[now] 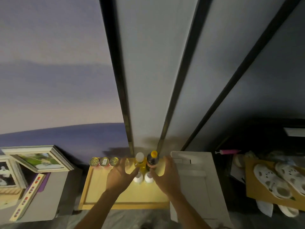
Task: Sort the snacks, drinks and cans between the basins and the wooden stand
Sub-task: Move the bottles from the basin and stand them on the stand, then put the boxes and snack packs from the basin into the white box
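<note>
While fingers (121, 165) are being held spread and empty, the upright yellow bottle (140, 161) is being flanked by the left hand (119, 176), the dark bottle (152, 160) by the right hand (166, 176), on the wooden stand (99, 187).

Between the left hand (118, 176) and the right hand (166, 176), two tall bottles (140, 161) stand on the wooden stand (102, 194), two short bottles (138, 178) just before them. A row of cans (104, 161) stands left of the left hand.
</note>
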`<act>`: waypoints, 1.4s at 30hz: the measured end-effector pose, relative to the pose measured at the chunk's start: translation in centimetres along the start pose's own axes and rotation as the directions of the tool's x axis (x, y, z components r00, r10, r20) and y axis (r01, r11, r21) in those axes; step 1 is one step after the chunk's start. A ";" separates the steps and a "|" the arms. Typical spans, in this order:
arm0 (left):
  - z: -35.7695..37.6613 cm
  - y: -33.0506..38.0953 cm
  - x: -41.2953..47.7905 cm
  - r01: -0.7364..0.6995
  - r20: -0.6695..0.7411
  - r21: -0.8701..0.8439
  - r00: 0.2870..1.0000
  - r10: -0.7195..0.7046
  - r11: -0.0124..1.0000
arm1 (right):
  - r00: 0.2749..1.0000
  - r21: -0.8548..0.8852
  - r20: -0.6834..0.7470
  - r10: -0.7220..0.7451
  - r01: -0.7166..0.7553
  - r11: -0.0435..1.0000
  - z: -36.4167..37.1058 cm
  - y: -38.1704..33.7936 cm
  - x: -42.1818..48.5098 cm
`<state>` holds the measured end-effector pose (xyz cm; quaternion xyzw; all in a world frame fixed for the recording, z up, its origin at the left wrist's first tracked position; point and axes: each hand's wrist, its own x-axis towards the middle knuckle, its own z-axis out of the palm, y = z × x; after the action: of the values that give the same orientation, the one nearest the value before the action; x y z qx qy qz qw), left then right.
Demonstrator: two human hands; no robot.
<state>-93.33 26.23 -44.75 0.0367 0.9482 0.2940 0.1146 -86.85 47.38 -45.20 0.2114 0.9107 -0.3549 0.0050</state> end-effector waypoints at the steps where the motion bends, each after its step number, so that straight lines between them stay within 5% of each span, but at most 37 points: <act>1: -1.8 0.7 0.1 -0.021 -0.017 0.019 1.000 0.021 1.000 | 1.000 -0.024 -0.024 -0.016 0.016 1.000 -1.4 -0.8 0.1; 9: -13.3 5.5 -0.4 -0.161 -0.135 0.204 0.972 0.191 0.966 | 0.976 -0.179 -0.218 0.019 -0.059 0.982 -12.7 -6.9 -2.4; 18: -17.2 11.7 -11.0 -0.419 -0.144 0.179 0.884 0.445 0.890 | 0.861 -0.119 -0.490 0.136 -0.220 0.968 -19.4 -9.7 -18.5; 30: -10.6 20.5 -29.3 -0.707 0.079 0.116 0.707 0.703 0.698 | 0.594 0.017 -0.708 0.381 -0.526 0.851 -24.6 -2.8 -43.0; 36: -5.6 24.7 -38.6 -0.823 0.055 0.012 0.567 0.822 0.567 | 0.469 0.103 -0.736 0.487 -0.634 0.766 -26.9 2.2 -53.1; 42: 0.3 28.3 -46.3 -0.828 0.191 0.026 0.554 0.811 0.560 | 0.419 0.166 -0.716 0.559 -0.675 0.719 -29.0 8.7 -61.5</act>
<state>-48.23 43.38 -19.92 0.5035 0.8245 0.2557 0.0363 -23.40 48.47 -19.37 0.6515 0.7147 -0.1455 -0.2087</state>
